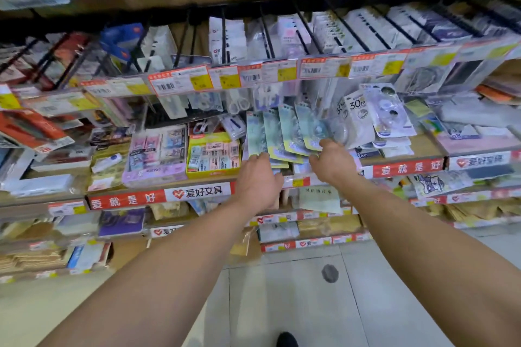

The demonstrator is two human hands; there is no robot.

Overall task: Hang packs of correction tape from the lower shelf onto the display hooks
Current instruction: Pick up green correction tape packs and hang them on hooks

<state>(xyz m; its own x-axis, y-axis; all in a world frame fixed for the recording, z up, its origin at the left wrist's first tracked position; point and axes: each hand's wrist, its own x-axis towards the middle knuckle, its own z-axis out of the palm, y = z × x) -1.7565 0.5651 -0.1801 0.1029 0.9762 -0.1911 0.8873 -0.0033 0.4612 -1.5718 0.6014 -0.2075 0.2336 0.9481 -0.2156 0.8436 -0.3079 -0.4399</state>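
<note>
**Reaching for light, slippery card packs on the lower shelf**

Looking first at the packs of correction tape [284, 132]: greenish cards fanning out in a loose overlapping row, leaning back against one another on the lower shelf [423, 146], directly beneath the price-tag rail [253, 76].

Judging them as very light and easy to lift one-handed. Expecting thin card backing under a clear plastic blister, so stiff enough to keep shape but bending readily if squeezed across the middle. Expecting glossy faces too, apt to slide over each other and spill the whole fan when only one is being pulled.

Favouring a pinch on a side or bottom edge of the card, thumb in front and fingers behind, leaving the top edge free for threading onto the display hooks [267, 34] above. Separating one pack from its neighbours before lifting, not dragging.

Reaching in with both hands, held apart: left hand [258, 177] meeting the lower left edge of the fan, right hand [332, 160] curling in at its lower right edge. Hiding the fingertips behind the knuckles, so no telling whether pinching or merely touching.

Flanking the fan: a yellow box [214, 158] of small erasers just to the left, and white packs [359, 115] marked 30m just to the right.
</note>
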